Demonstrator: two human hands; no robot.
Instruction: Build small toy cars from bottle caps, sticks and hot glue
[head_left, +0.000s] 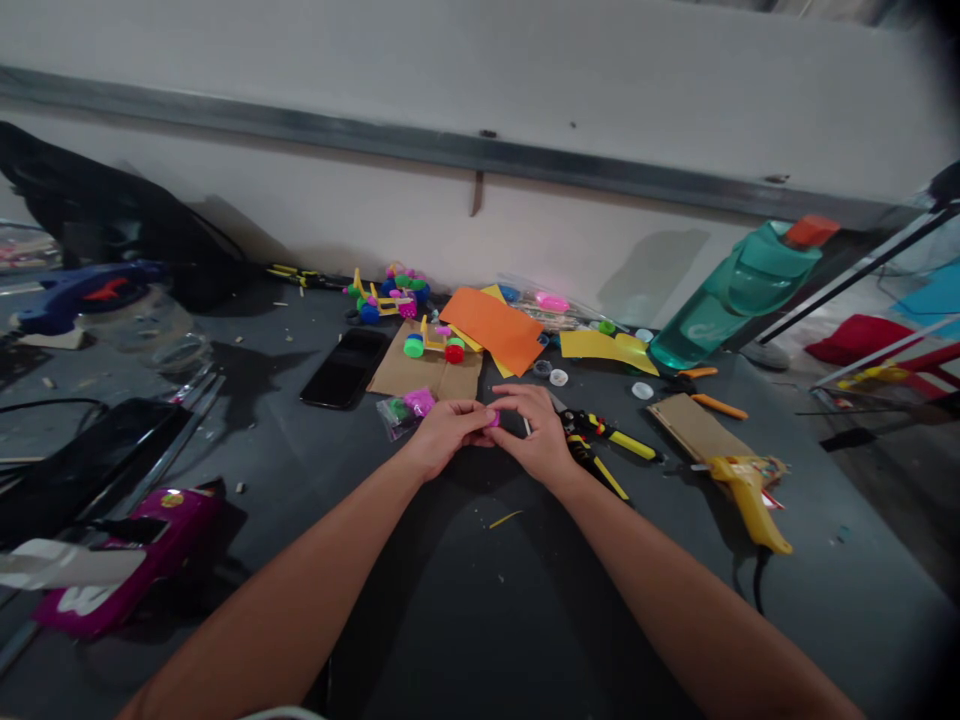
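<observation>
A small purple lump (493,418) is pinched between the fingertips of both my hands, just above the dark table. My left hand (448,436) closes on it from the left, and the fingers partly cover it. From the other side my right hand (541,430) grips it with thumb and fingers. Left of my left hand lies a clear plastic bag (405,410) with purple and green soft stuff in it. Beyond the hands, a small yellow toy vehicle (433,342) with green and red wheels stands on a cardboard piece (401,372). Yellow-and-black pliers (600,440) lie right of my right hand.
A black phone (345,368) lies left of the cardboard. Orange paper (495,328) is behind it. To the right are a teal bottle (731,295), orange-handled scissors (716,402) and a yellow glue gun (746,500). A magenta device (142,550) sits at the left.
</observation>
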